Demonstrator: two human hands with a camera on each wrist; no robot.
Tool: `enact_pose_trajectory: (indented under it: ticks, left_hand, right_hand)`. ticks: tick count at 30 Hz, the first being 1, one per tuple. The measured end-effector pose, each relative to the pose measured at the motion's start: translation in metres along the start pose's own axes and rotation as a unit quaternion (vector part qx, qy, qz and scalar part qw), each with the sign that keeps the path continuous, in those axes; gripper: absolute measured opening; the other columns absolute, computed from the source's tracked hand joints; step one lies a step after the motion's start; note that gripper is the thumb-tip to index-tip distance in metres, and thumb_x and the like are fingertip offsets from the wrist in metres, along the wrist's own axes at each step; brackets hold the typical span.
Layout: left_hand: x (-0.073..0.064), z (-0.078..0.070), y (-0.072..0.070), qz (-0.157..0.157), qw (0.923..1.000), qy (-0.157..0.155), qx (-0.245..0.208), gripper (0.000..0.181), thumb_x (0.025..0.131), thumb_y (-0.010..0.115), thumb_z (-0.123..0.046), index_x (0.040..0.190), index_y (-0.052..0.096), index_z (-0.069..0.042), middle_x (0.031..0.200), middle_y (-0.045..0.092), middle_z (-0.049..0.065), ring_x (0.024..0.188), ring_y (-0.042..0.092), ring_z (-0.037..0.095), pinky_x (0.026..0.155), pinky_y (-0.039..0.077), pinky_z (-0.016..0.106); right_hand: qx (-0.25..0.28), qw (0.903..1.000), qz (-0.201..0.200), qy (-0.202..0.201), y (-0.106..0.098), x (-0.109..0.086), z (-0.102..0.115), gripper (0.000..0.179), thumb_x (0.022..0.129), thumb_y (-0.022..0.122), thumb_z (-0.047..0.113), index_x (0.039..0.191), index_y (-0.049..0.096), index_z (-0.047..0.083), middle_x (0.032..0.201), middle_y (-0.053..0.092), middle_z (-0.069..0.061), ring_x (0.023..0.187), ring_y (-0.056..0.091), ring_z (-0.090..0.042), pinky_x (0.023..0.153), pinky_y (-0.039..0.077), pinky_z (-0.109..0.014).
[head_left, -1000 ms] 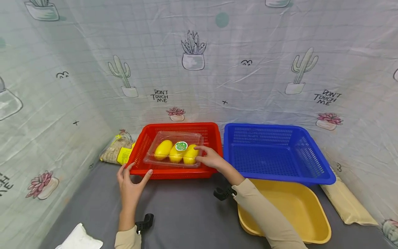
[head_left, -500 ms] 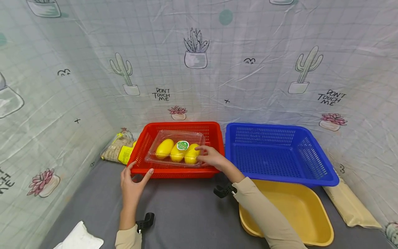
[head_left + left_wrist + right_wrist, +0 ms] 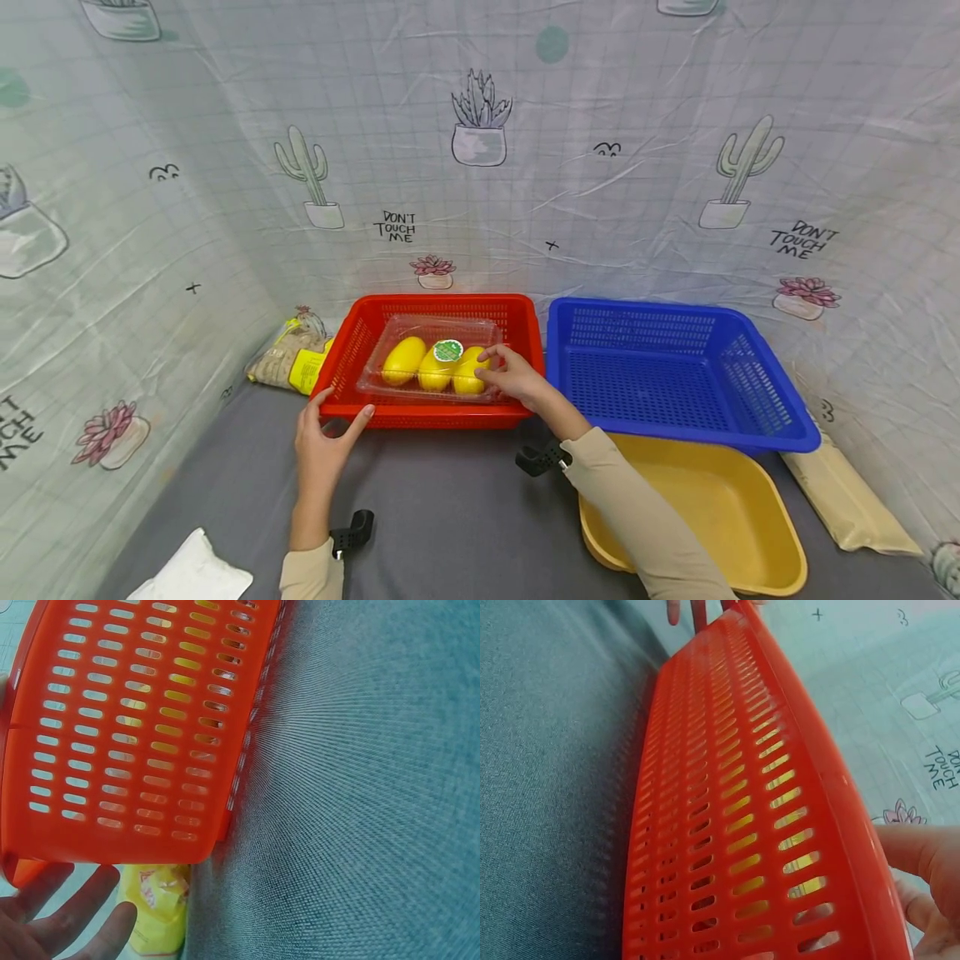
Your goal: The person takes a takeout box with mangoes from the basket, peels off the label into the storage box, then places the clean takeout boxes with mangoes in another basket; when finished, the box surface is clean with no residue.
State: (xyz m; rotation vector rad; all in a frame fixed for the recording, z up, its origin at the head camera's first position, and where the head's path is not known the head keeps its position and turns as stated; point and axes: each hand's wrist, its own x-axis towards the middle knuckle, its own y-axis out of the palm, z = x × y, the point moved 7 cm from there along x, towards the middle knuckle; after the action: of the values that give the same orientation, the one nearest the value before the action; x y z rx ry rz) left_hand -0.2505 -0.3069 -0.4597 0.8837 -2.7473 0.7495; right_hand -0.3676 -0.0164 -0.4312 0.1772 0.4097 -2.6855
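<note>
A lidded clear plastic box (image 3: pixel 382 387) of three yellow mangoes (image 3: pixel 433 369) lies in a red perforated basket (image 3: pixel 420 419). A green-and-white sticker marks the lid. My right hand (image 3: pixel 517 382) reaches over the basket's front right rim, its bent fingers and thumb on the box's right end. How firmly they grip is hard to see. My left hand (image 3: pixel 322 450) holds the basket's front left corner, thumb at the front rim and fingers round the side. In the left wrist view, several fingers (image 3: pixel 75 915) lie against the basket's end wall.
Beside the red basket stands a blue perforated basket (image 3: pixel 637 392), with a yellow tub (image 3: pixel 720 500) in front. A bag with a yellow label (image 3: pixel 288 358) sits at far left, a beige packet (image 3: pixel 851 500) at right, a white packet (image 3: pixel 197 571) at front left. Printed sheeting encloses the back and sides.
The head view shifts slightly, moving everything a little to the right in the picture. Both hands keep nearly the same places at the basket and the mango box.
</note>
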Motion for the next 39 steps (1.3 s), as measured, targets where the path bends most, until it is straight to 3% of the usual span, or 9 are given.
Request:
enact_pose_trajectory:
  ticks: [6,13,22,31,39]
  left_hand:
    - [0.000,0.001,0.000,-0.001,1.0000,0.000,0.001,0.074,0.079,0.081,-0.038,0.138,0.049,-0.007,0.136,0.044,0.021,0.122,0.044,0.039,0.096,0.046,0.058]
    - [0.000,-0.001,-0.001,0.002,1.0000,-0.003,0.003,0.074,0.079,0.081,-0.038,0.137,0.048,-0.007,0.136,0.045,0.022,0.119,0.046,0.040,0.094,0.047,0.058]
    - [0.001,-0.001,-0.001,0.007,0.9999,-0.009,0.001,0.073,0.080,0.080,-0.038,0.138,0.047,-0.007,0.137,0.043,0.022,0.120,0.045,0.040,0.095,0.047,0.058]
    - [0.000,0.002,0.000,0.007,0.9999,-0.015,0.002,0.074,0.079,0.080,-0.038,0.138,0.047,-0.008,0.137,0.043,0.022,0.120,0.046,0.040,0.094,0.047,0.058]
    - [0.001,0.001,0.000,0.008,0.9999,-0.014,0.004,0.074,0.080,0.080,-0.039,0.138,0.047,-0.008,0.137,0.043,0.022,0.119,0.047,0.041,0.094,0.047,0.058]
  right_hand:
    - [0.013,0.9998,-0.015,-0.008,0.002,0.000,0.002,0.024,0.096,0.061,0.010,0.116,0.051,0.001,0.091,0.052,-0.015,0.058,0.059,-0.020,0.059,0.056,-0.028]
    - [0.028,0.9993,-0.021,0.012,0.001,-0.004,0.002,0.023,0.094,0.063,0.007,0.113,0.051,0.002,0.092,0.049,-0.013,0.056,0.057,-0.020,0.064,0.059,-0.032]
    - [0.048,0.9983,-0.025,-0.022,0.001,-0.006,0.006,0.022,0.093,0.063,0.006,0.112,0.054,-0.001,0.090,0.042,-0.010,0.054,0.056,-0.019,0.058,0.057,-0.027]
    - [0.030,0.9970,-0.053,-0.048,-0.002,-0.010,0.009,0.024,0.089,0.067,0.008,0.111,0.060,0.000,0.090,0.048,-0.009,0.056,0.057,-0.018,0.056,0.057,-0.027]
    - [0.021,0.9942,-0.089,-0.058,-0.008,-0.013,0.010,0.023,0.090,0.068,0.014,0.110,0.060,0.004,0.092,0.053,-0.014,0.069,0.055,-0.019,0.062,0.058,-0.028]
